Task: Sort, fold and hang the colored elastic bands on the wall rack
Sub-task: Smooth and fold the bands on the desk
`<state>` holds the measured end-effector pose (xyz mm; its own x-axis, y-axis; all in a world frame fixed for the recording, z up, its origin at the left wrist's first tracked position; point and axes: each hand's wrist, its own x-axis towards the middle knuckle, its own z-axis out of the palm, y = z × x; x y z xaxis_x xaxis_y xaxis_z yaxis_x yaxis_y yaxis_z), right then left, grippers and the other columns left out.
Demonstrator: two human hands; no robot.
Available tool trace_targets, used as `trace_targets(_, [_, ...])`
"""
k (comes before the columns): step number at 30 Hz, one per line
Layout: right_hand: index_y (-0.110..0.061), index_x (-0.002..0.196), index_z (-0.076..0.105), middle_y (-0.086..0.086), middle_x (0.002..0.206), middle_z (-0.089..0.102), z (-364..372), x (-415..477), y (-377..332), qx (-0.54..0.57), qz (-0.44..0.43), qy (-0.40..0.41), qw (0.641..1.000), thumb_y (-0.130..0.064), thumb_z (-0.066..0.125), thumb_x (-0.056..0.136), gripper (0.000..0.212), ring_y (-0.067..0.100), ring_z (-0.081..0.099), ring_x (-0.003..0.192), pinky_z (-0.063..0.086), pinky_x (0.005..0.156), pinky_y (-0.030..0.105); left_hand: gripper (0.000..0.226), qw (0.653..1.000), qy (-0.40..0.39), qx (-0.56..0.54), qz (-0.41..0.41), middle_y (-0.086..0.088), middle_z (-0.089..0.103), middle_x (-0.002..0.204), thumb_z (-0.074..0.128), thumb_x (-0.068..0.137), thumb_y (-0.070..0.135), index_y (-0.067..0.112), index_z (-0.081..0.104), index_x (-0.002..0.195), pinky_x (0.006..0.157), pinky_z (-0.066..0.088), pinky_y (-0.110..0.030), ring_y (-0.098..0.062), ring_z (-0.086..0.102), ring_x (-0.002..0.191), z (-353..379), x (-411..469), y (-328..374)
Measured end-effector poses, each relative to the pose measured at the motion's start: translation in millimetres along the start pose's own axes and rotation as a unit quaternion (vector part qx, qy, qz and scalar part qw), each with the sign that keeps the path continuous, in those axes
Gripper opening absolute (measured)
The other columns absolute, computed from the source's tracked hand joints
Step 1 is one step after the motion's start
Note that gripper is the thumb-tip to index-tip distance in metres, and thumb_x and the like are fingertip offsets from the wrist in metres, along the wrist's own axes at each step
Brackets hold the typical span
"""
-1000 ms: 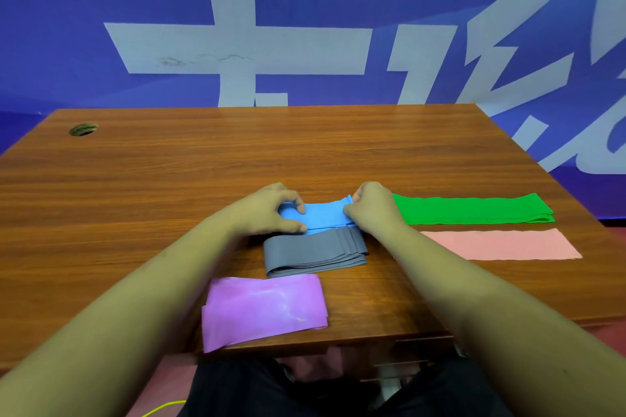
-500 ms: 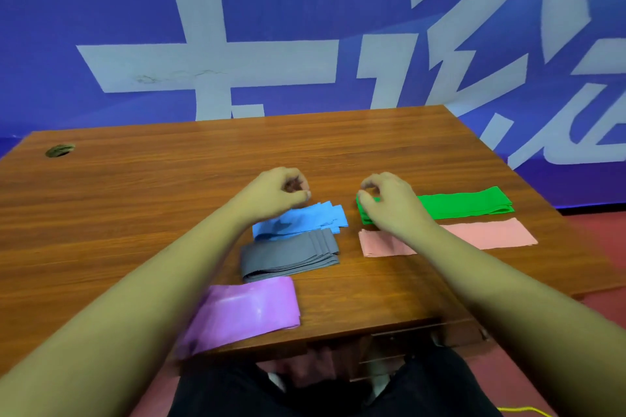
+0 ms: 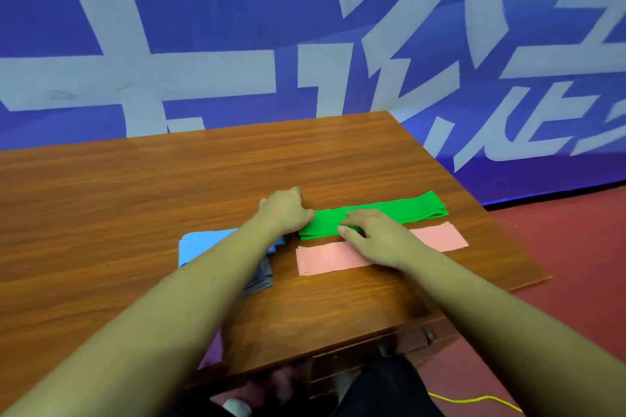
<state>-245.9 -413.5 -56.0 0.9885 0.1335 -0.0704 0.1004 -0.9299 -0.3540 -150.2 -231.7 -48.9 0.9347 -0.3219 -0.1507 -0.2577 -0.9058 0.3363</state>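
- The green band (image 3: pixel 420 206) lies flat on the surface (image 3: pixel 135 200), centre-right in the frame. Its long axis runs left to right, rising slightly toward the right.
- The left hand (image 3: pixel 286 210) is at the band's left end with its fingers curled. I cannot tell whether they pinch it.
- The right hand (image 3: pixel 376 235) rests on the band just right of that, with fairly straight fingers that grasp nothing.
- The band's free end lies to the right, nearer the right hand, so a fold would likely run along this axis.
- The pink band (image 3: pixel 325 259) lies parallel just below it.
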Motion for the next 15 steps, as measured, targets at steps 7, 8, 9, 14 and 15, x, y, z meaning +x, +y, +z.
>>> trace_targets(7, [-0.026, 0.137, 0.056, -0.003, 0.148, 0.046, 3.6, -0.7, 15.1, -0.011, -0.004, -0.006, 1.0, -0.051, 0.039, 0.099, 0.048, 0.019, 0.037, 0.136, 0.029, 0.114, 0.039, 0.031, 0.996, -0.073, 0.038, -0.034, -0.012, 0.068, 0.11, 0.067, 0.079, 0.039, 0.014, 0.05, 0.073, 0.081, 0.045, -0.038, -0.033, 0.061, 0.104, 4.4, 14.7, 18.0])
trace_targets(8, [-0.026, 0.137, 0.055, -0.003, 0.148, 0.045, 4.4, -0.5, 16.6, -0.01, -0.007, -0.005, 1.0, -0.051, 0.039, 0.099, 0.048, 0.018, 0.037, 0.136, 0.029, 0.114, 0.039, 0.033, 0.995, -0.081, 0.039, -0.035, -0.014, 0.068, 0.111, 0.067, 0.078, 0.041, 0.014, 0.05, 0.071, 0.083, 0.047, -0.038, -0.033, 0.061, 0.105, 4.6, 15.5, 18.8])
trace_targets(9, [-0.027, 0.138, 0.055, -0.004, 0.148, 0.045, 5.2, -1.1, 16.8, -0.009, -0.008, -0.003, 1.0, -0.051, 0.039, 0.099, 0.048, 0.018, 0.037, 0.136, 0.029, 0.114, 0.039, 0.032, 0.995, -0.085, 0.04, -0.037, -0.014, 0.067, 0.112, 0.067, 0.078, 0.043, 0.014, 0.052, 0.075, 0.085, 0.048, -0.038, -0.034, 0.06, 0.106, 4.3, 15.4, 19.4])
trace_targets(14, [-0.026, 0.138, 0.053, -0.003, 0.144, 0.046, 9.4, -1.3, 15.4, -0.041, -0.026, 0.005, 0.999, -0.053, 0.039, 0.098, 0.051, 0.018, 0.038, 0.133, 0.031, 0.112, 0.04, 0.02, 0.998, -0.061, 0.001, 0.008, -0.009, 0.064, 0.095, 0.067, 0.081, 0.029, 0.013, 0.06, 0.089, 0.068, 0.043, -0.03, -0.026, 0.058, 0.086, 0.9, 11.9, 18.3])
trace_targets(15, [-0.025, 0.136, 0.054, -0.002, 0.141, 0.048, 7.9, 0.4, 13.7, -0.041, -0.025, -0.001, 0.999, -0.053, 0.041, 0.097, 0.05, 0.019, 0.041, 0.131, 0.033, 0.11, 0.041, 0.017, 0.998, -0.05, -0.012, 0.022, -0.008, 0.063, 0.093, 0.067, 0.081, 0.026, 0.014, 0.058, 0.09, 0.066, 0.04, -0.028, -0.024, 0.056, 0.083, -1.4, 11.3, 18.7])
